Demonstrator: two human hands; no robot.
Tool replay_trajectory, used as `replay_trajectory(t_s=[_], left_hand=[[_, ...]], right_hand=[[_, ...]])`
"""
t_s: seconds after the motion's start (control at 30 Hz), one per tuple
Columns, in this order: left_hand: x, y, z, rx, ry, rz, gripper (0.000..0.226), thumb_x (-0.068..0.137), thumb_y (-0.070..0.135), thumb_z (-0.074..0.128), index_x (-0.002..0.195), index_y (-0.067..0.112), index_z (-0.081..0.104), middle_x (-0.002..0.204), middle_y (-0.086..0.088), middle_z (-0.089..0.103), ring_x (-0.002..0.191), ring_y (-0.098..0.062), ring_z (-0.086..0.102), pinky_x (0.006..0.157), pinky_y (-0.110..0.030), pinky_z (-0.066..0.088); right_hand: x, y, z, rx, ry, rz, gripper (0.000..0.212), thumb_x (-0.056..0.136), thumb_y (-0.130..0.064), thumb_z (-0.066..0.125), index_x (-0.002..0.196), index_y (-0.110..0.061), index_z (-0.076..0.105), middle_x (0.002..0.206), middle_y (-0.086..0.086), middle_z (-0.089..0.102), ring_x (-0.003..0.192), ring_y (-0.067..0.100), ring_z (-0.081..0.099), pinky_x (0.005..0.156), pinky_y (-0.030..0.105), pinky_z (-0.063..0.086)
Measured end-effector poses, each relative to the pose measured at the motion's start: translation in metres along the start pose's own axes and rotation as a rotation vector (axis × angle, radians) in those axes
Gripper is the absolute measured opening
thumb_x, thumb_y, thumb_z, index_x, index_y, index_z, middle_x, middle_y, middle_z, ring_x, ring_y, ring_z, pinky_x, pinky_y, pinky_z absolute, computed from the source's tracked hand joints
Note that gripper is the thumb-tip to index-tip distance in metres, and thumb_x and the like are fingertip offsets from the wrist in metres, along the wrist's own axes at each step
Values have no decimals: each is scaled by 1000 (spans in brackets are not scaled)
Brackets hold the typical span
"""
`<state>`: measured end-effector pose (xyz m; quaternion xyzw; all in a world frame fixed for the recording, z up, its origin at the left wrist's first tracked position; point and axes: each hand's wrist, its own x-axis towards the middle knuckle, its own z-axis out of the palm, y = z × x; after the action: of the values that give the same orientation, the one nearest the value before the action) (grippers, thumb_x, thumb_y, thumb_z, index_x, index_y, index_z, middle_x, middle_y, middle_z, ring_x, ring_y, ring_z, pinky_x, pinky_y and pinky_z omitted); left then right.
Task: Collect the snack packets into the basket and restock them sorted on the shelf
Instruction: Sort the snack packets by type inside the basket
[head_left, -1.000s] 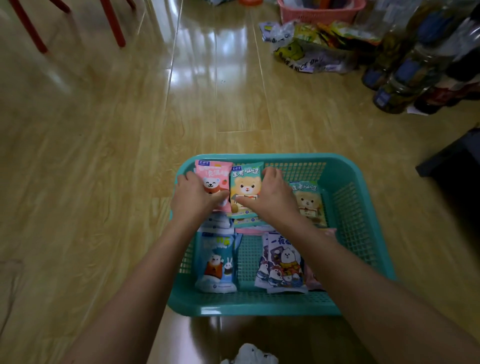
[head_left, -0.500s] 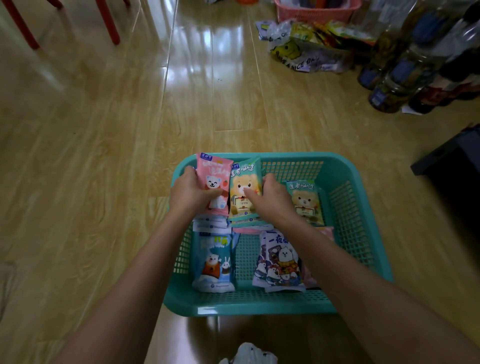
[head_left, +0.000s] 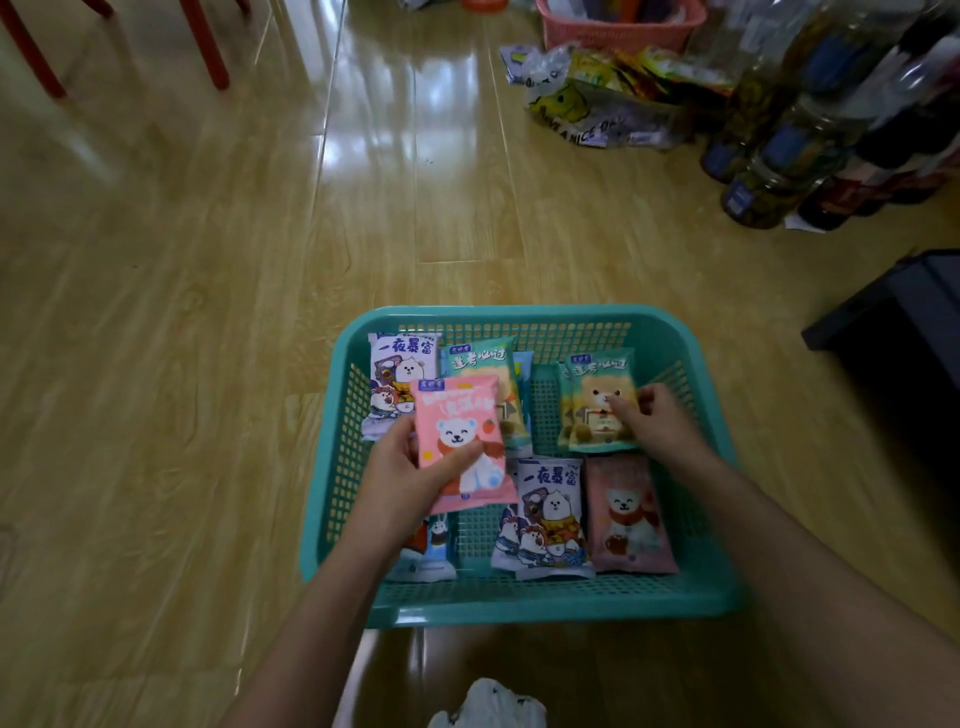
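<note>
A teal mesh basket sits on the wooden floor and holds several snack packets. My left hand grips a pink bear packet, lifted above the basket's left half. My right hand pinches a green bear packet lying at the basket's back right. Behind the pink one lie a white-purple packet and another green packet. At the front lie a second white-purple packet, a dusky pink packet and a blue packet, partly hidden by my left wrist.
A printed plastic bag of more snacks and a pink basket lie at the back right. Bottles stand along the right edge, with a dark low object beside them. Red chair legs stand at the back left.
My left hand has pulled the pink packet down and toward me, uncovering a white-purple packet behind it. My right hand left the middle green packet and moved right onto the other green packet.
</note>
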<state>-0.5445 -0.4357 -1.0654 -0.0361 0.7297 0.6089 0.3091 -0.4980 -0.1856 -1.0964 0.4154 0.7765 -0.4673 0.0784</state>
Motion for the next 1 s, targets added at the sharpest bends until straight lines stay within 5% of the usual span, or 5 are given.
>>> replay_trajectory(t_s=[0.27,0.5,0.67,0.83,1.0], left_hand=[[-21,-7,46,-70,-143,-53,16,90,15,57,105,16,54,101,-8,71,89,-22,71,84,-41,56],[-24,-27,107,79,-356,-184,26,90,17,56,115,17,49,118,-4,62,102,-19,64,89,-36,54],[-17,-36,141,94,-326,-245,36,86,18,64,118,9,49,122,-8,62,106,-22,63,92,-40,53],[-2,-40,147,530,-217,9,36,82,31,68,110,12,56,112,-5,67,99,-19,65,87,-37,54],[4,-19,115,1085,-163,220,32,90,49,48,90,18,53,85,0,59,80,-19,59,74,-31,52]], right_hand=[[2,-12,-13,-623,108,-92,35,87,-36,59,106,-6,54,108,12,60,98,28,57,75,36,45],[-35,-22,-41,-689,101,-363,25,92,-34,51,114,-23,57,112,-4,61,99,17,58,80,36,51],[-53,-18,-57,-721,109,-407,23,90,-34,53,112,-28,59,113,-7,61,101,15,58,76,32,49],[-58,-15,-64,-733,106,-421,23,90,-32,54,112,-28,58,116,-8,60,102,14,57,74,29,46],[-56,-23,-52,-729,94,-486,23,91,-34,53,114,-30,57,114,-10,58,98,11,56,71,27,44]])
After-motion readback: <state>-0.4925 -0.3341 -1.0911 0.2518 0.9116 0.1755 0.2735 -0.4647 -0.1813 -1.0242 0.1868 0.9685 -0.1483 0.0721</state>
